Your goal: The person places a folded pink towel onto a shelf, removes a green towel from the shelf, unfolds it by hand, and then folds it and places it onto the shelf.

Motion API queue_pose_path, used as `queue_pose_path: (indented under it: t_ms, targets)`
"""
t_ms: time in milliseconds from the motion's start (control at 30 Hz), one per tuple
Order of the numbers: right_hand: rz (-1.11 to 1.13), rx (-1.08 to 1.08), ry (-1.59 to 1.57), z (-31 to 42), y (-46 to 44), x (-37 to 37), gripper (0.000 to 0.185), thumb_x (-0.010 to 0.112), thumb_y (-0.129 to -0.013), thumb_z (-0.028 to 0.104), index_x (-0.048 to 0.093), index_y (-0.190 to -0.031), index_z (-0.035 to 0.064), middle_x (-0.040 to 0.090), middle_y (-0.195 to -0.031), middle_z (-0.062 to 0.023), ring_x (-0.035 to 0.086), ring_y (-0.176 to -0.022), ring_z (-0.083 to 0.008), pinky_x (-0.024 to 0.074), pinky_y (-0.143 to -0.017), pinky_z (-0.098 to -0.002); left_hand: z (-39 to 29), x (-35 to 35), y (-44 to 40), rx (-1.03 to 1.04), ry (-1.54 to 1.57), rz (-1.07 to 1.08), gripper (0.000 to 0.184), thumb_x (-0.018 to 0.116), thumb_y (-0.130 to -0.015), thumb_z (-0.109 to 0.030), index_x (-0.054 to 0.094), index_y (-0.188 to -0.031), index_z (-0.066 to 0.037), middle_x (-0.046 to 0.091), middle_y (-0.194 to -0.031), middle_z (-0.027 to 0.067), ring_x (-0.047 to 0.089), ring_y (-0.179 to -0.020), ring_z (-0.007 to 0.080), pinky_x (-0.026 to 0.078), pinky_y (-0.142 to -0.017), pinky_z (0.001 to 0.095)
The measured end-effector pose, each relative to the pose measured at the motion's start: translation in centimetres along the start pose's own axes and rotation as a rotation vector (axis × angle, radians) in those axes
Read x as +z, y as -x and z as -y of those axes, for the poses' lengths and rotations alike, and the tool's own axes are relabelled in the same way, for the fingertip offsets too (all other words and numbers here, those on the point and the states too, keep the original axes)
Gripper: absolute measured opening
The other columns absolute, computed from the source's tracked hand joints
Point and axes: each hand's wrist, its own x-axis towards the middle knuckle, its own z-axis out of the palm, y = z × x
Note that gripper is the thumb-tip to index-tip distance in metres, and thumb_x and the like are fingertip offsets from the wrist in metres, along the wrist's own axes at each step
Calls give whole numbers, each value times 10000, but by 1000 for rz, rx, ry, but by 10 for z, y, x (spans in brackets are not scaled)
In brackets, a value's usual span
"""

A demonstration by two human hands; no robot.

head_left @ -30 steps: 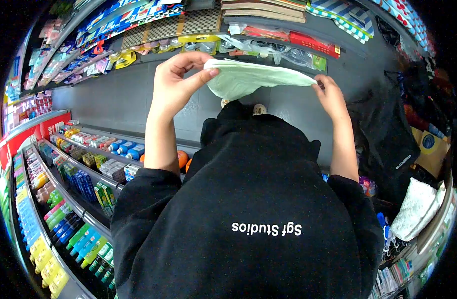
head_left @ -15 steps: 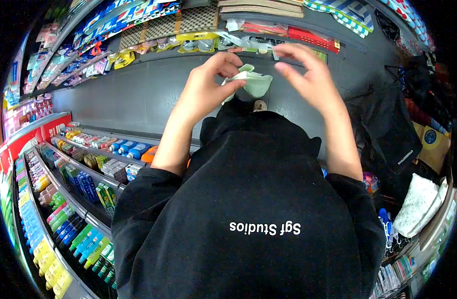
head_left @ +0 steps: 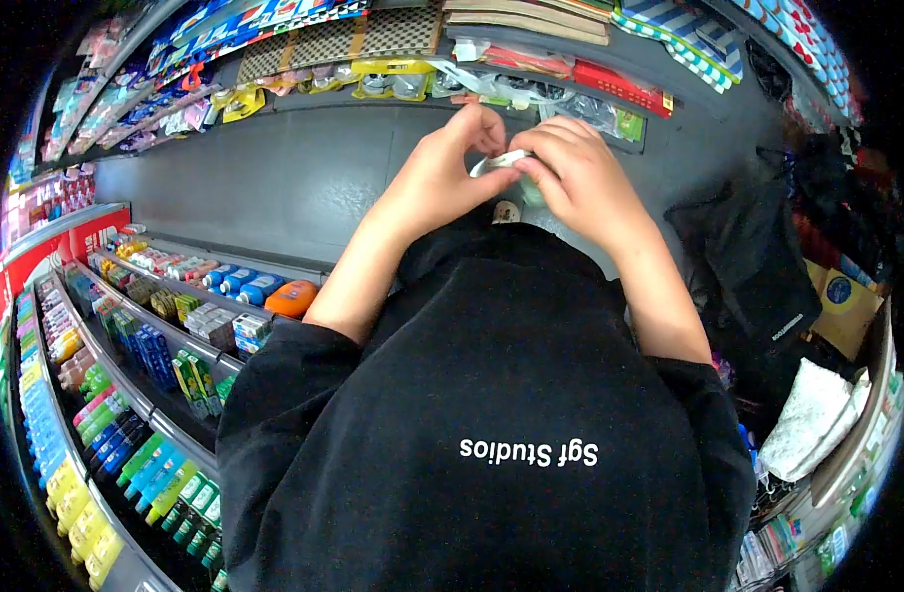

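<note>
At the upper centre of the frame, the left hand and right hand meet, pinching a bunched pale green cloth between thumbs and fingers, apparently so it cannot fall open. At lower left, yellow bottles stand in a row, probably for easy picking.
</note>
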Motion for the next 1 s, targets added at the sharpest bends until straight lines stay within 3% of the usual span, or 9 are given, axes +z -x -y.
queue_pose_path:
  t_ms: [100, 233, 533, 633, 733, 800, 867, 933, 1000]
  targets:
    - [-46, -48, 4, 3, 2, -8, 131, 559, -789, 153, 571, -860, 44, 587, -846, -106, 541, -860, -283, 405, -802, -378, 5, -1, -1, 53, -98, 116, 360, 729, -637, -180, 526, -908, -56, 591, -785, 81, 566, -789, 273, 421, -727, 364]
    - [-81, -26, 21, 9, 4, -25, 116, 565, -790, 125, 569, -868, 39, 579, -851, -109, 537, -846, -290, 406, -791, -369, 22, -17, 8, 115, -435, 150, 273, 723, -646, -255, 628, -828, -76, 591, -763, 64, 560, -808, 238, 369, -828, 361]
    - [-161, 49, -31, 3, 8, -48, 138, 597, -777, 88, 577, -882, 2, 592, -852, -125, 554, -845, -287, 431, -757, -338, 55, -55, 44, 60, -563, 70, 210, 710, -646, -193, 645, -806, -72, 617, -816, 74, 551, -894, 241, 356, -894, 375]
    - [-196, 93, -56, 2, 8, -53, 134, 594, -786, 93, 582, -878, -2, 596, -857, -121, 560, -842, -269, 429, -770, -330, 68, -69, 59, 77, -701, -13, 156, 676, -659, -126, 631, -799, -74, 615, -804, 63, 555, -873, 252, 378, -874, 380]
    - [-274, 130, -86, -3, 10, -57, 144, 592, -804, 104, 588, -896, -7, 599, -871, -112, 563, -850, -234, 420, -791, -305, 79, -80, 74, -42, -670, -110, 144, 658, -669, -101, 612, -801, -67, 609, -796, 72, 558, -866, 256, 389, -856, 375]
    - [-294, 150, -73, -2, 10, -63, 139, 588, -807, 86, 589, -904, -13, 594, -881, -104, 558, -852, -210, 418, -788, -284, 80, -82, 84, -14, -643, -166, 141, 642, -694, -80, 564, -807, -51, 601, -791, 85, 569, -824, 276, 427, -790, 370]
    - [-328, 187, -124, -8, 12, -66, 127, 579, -812, 64, 586, -904, -22, 587, -890, -96, 551, -853, -186, 416, -783, -265, 81, -82, 91, -201, -523, -344, 156, 637, -718, -74, 522, -817, -40, 597, -794, 95, 579, -780, 290, 455, -713, 363]
    - [-371, 217, -167, -10, 14, -68, 118, 571, -825, 58, 586, -907, -25, 585, -897, -77, 542, -856, -156, 415, -781, -253, 82, -84, 96, -163, -532, -358, 162, 628, -740, -71, 492, -819, -35, 596, -800, 99, 585, -757, 292, 467, -665, 354]
    - [-386, 306, -236, -10, 15, -71, 125, 572, -833, 69, 588, -914, -24, 587, -902, -64, 534, -862, -140, 413, -781, -248, 85, -85, 99, 10, -691, -311, 142, 629, -741, -64, 527, -837, -40, 599, -803, 95, 585, -755, 280, 471, -665, 352]
